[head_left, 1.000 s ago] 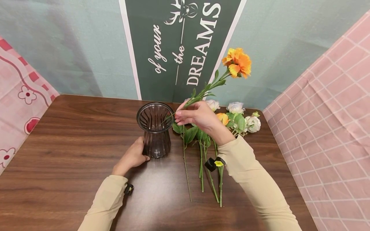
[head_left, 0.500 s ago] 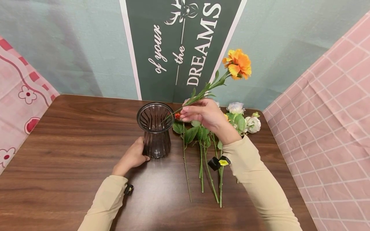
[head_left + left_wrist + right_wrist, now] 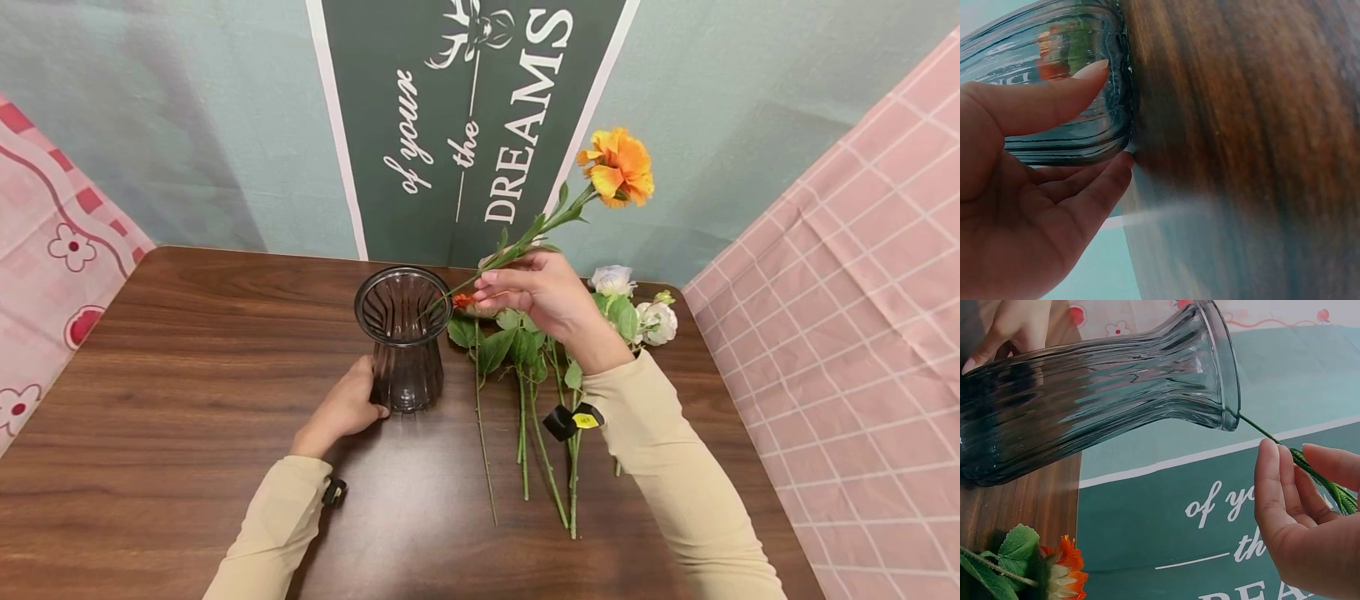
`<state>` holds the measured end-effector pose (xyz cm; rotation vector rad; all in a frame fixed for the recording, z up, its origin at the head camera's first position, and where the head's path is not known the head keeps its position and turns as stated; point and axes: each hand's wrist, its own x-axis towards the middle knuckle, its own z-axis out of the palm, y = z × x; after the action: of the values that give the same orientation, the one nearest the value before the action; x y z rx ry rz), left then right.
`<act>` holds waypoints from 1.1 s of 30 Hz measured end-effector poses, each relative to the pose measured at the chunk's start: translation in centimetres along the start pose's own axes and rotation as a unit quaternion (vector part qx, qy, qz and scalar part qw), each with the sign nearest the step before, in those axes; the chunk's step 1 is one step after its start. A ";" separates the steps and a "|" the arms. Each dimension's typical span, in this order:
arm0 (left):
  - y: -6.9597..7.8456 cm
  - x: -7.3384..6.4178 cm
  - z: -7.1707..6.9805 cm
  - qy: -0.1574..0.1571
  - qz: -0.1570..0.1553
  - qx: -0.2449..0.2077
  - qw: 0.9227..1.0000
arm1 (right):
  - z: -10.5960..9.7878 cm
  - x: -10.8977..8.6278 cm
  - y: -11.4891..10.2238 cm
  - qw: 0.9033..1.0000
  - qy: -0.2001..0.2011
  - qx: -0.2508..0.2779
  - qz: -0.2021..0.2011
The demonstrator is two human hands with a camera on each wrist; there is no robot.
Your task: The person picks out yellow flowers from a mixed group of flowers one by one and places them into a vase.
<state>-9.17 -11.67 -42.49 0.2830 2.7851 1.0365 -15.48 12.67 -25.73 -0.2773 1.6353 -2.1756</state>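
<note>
A dark, ribbed glass vase (image 3: 408, 367) stands upright on the wooden table. My left hand (image 3: 345, 406) holds its base from the left, thumb on one side and fingers on the other in the left wrist view. My right hand (image 3: 543, 300), right of the rim, holds the thin green stem of an orange flower (image 3: 618, 167) between thumb and fingers. The stem leans over the vase's rim with its lower end inside the glass. The bloom tilts up to the right. In the right wrist view, the vase mouth (image 3: 1225, 369) lies close to the fingertips.
Several cut flowers lie on the table (image 3: 225, 375) right of the vase, with stems (image 3: 523, 433) toward the front. White blooms (image 3: 656, 323) and a red-orange bloom (image 3: 462, 301) show among the leaves. A fabric backdrop (image 3: 247, 125) stands behind, a pink grid cloth (image 3: 840, 292) at right.
My right hand has slid a little to the right, up along the stem, uncovering the red-orange bloom. The orange flower, the vase and my left hand have stayed almost still.
</note>
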 end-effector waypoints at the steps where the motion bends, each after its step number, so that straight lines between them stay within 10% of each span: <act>1: 0.0 0.0 0.0 0.000 -0.001 -0.001 1.000 | 0.0 0.0 0.0 1.000 0.003 -0.002 -0.001; 33: 0.1 0.0 0.3 -0.006 -0.016 -0.006 1.000 | 0.8 0.6 1.5 0.999 -0.022 -0.024 0.021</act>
<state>-9.08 -11.47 -42.66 0.2425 2.7628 1.0401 -15.42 11.38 -26.93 -0.3012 1.6555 -2.0878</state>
